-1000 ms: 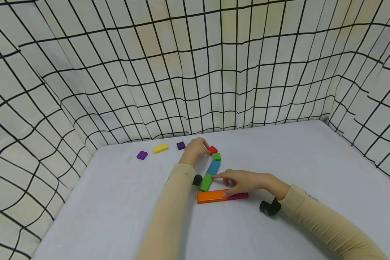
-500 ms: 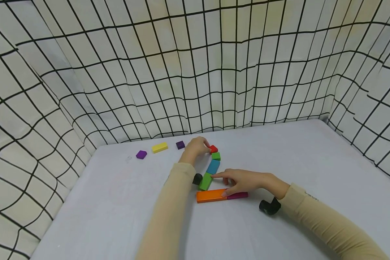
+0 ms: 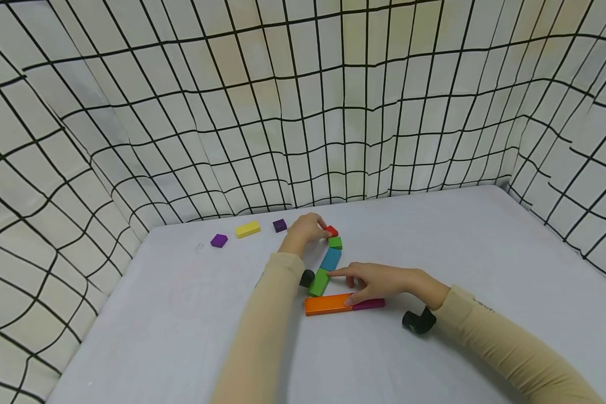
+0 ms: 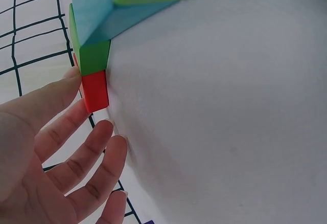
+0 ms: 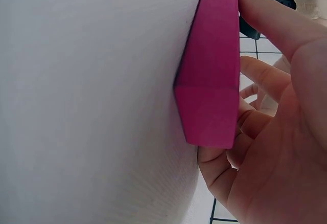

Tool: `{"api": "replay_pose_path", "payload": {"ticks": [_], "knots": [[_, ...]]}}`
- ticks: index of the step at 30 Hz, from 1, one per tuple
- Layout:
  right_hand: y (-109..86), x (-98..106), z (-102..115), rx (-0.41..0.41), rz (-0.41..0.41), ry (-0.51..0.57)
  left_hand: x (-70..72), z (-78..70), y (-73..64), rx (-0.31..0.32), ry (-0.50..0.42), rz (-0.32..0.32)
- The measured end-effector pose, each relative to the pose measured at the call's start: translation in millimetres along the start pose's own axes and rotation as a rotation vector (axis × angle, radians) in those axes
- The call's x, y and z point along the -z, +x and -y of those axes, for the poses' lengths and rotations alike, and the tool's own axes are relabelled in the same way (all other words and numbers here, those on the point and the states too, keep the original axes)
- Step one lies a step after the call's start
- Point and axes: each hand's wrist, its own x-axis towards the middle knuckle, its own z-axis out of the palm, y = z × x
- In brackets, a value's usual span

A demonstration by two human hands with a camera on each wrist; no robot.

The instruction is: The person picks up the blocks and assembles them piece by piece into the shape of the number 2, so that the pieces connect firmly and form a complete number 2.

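At the far end of a row of blocks, my left hand (image 3: 306, 228) pinches a red block (image 4: 96, 92) between thumb and index finger, its other fingers spread below. That red block meets a small green block (image 3: 335, 243). A blue block (image 3: 330, 259) follows, then a longer green block (image 3: 318, 283). My right hand (image 3: 381, 279) touches this longer green block with its extended index fingertip. Its thumb rests on an orange block (image 3: 325, 304), close to where a magenta block (image 3: 370, 304) joins it end to end. The other right fingers bend loosely behind the magenta block.
On the white table (image 3: 182, 325), a purple block (image 3: 219, 240), a yellow block (image 3: 248, 229) and a dark purple block (image 3: 280, 225) lie apart at the back left. White walls with a black grid (image 3: 358, 108) enclose the table. A black wrist camera (image 3: 419, 321) hangs below the right cuff.
The left fingers shift very slightly at the red block. Otherwise both hands and the blocks keep their places; the view drifts a little.
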Motion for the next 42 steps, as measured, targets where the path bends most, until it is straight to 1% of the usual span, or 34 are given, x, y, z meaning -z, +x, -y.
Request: {"api": "replay_pose_path", "payload": {"ticks": [8, 15, 25, 42], "knots": [[0.2, -0.1, -1.2, -0.002, 0.002, 0.000, -0.8, 1.5, -0.2, -0.003, -0.028, 0.011], [1.0, -0.7, -3.6, 0.000, -0.002, -0.016, -1.2, 1.8, -2.1, -0.025, -0.013, 0.003], [0.8, -1.4, -4.3, -0.007, -0.005, -0.007, -0.1, 1.9, -2.5, -0.019, -0.015, 0.017], [1.2, -1.3, -4.3, -0.005, -0.006, -0.003, 1.0, 3.1, -3.7, -0.033, -0.034, 0.026]]}}
